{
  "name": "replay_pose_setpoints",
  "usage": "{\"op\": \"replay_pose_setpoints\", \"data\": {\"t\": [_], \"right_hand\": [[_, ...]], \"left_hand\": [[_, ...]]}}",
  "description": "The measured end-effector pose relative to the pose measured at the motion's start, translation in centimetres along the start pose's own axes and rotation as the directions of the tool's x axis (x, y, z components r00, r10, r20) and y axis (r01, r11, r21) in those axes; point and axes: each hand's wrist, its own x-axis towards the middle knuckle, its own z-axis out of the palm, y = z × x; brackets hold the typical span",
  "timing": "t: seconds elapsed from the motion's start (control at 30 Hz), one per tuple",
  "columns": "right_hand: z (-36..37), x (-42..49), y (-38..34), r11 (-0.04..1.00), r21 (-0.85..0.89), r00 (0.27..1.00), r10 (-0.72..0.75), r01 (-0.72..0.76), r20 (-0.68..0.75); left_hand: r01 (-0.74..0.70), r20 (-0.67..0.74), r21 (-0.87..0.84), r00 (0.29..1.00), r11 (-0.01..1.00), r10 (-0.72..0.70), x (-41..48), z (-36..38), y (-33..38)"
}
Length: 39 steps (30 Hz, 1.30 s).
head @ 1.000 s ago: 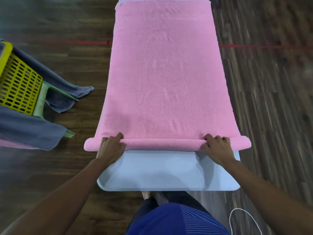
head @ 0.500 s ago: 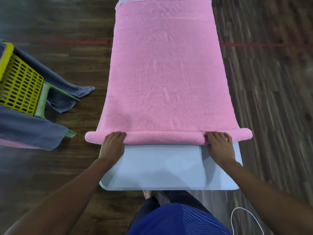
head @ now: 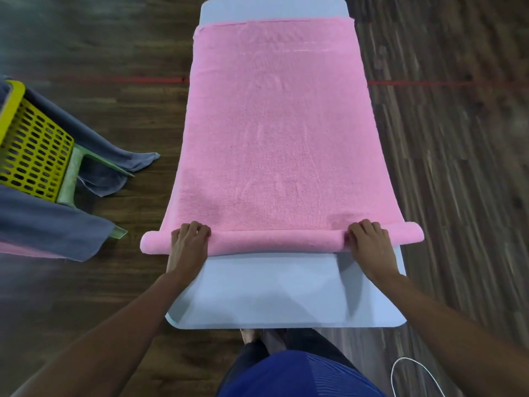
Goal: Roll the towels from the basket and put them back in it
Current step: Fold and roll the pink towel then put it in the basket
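A: Where now w/ the pink towel (head: pixel 274 124)?

B: Flat along the table (head: pixel 272 296), lengthwise. Near end wound into a thin roll (head: pixel 277 241) across the width, closer to the near edge than the far one. Far end just short of the far edge. Roll ends overhanging both side edges a bit.

A: Hands?

B: Well apart. Left hand (head: pixel 187 243) curled over the roll by the left edge, right hand (head: pixel 369 243) same by the right edge. Fingers hooked over the top, gripping the cloth.

A: Tips for this step?

B: Early in the roll, prob., w/ most of the length unrolled. Push fwd w/ both hands at equal pace, else skewed & cone-shaped. Tuck tight at each turn, no slack in the core. Watch the side hems, line up w/ the layer below. Smooth any wrinkles ahead before rolling over them. Maybe slide hands inward now & then, sag likely in the middle.

A: Then?

B: Into the yellow basket (head: pixel 31 156), off the table's left side, grey towels (head: pixel 51 224) draped over its rim.
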Motion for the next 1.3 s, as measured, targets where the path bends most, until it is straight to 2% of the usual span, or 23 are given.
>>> {"op": "replay_pose_setpoints", "data": {"t": [0.07,0.2,0.37,0.47,0.57,0.63,0.73,0.83,1.0,1.13,1.2,1.3], "right_hand": [[0.0,-0.5,0.1,0.999,0.043,1.000,-0.027,0.027,0.006],[0.9,-1.4,0.3,0.997,0.004,0.992,-0.073,0.073,0.100],[0.2,0.2,-0.1,0.999,-0.039,0.995,-0.011,0.015,0.099],[-0.8,1.1,-0.1,0.991,-0.114,0.974,-0.038,0.065,0.224],[-1.1,1.5,0.0,0.990,-0.140,0.944,0.033,0.014,0.329],[-0.7,1.4,0.0,0.993,-0.121,0.966,0.038,-0.007,0.257],[0.0,1.1,-0.2,0.999,-0.039,0.998,0.002,0.000,0.070],[-0.2,0.2,-0.3,0.997,0.044,0.997,-0.058,0.055,0.056],[-0.1,-0.4,0.4,0.997,0.006,0.973,-0.079,0.079,0.217],[-0.6,0.3,0.4,1.000,0.001,0.967,-0.023,0.023,0.253],[-1.4,1.5,0.1,0.998,-0.055,0.941,-0.011,0.031,0.337],[-2.0,3.1,0.3,0.994,-0.110,0.887,0.036,0.017,0.460]], "left_hand": [[-0.075,0.000,-0.021,0.997,0.997,0.075,-0.6,0.3,-0.1],[-0.126,0.150,-0.005,0.981,0.992,0.125,-1.3,0.2,-1.1],[-0.031,0.145,-0.020,0.989,0.999,0.033,0.0,-0.3,-0.4],[0.015,0.237,-0.023,0.972,1.000,-0.009,0.7,-0.8,-0.3],[0.108,0.322,-0.173,0.945,0.979,-0.048,1.0,-1.1,-0.6],[0.111,0.259,-0.192,0.964,0.975,-0.059,1.0,-1.0,-0.9],[0.039,0.060,-0.090,0.998,0.995,-0.034,0.8,-0.7,-0.7],[-0.074,0.000,-0.058,0.997,0.996,0.075,0.3,-0.6,-0.2],[-0.092,0.185,0.013,0.979,0.996,0.088,-0.5,-0.3,-0.7],[-0.007,0.178,0.014,0.984,1.000,0.005,0.3,-0.4,-0.5],[0.031,0.193,0.008,0.981,0.999,-0.032,0.8,-1.0,-0.2],[0.094,0.302,-0.016,0.949,0.995,-0.085,1.8,-1.8,-0.1]]}}
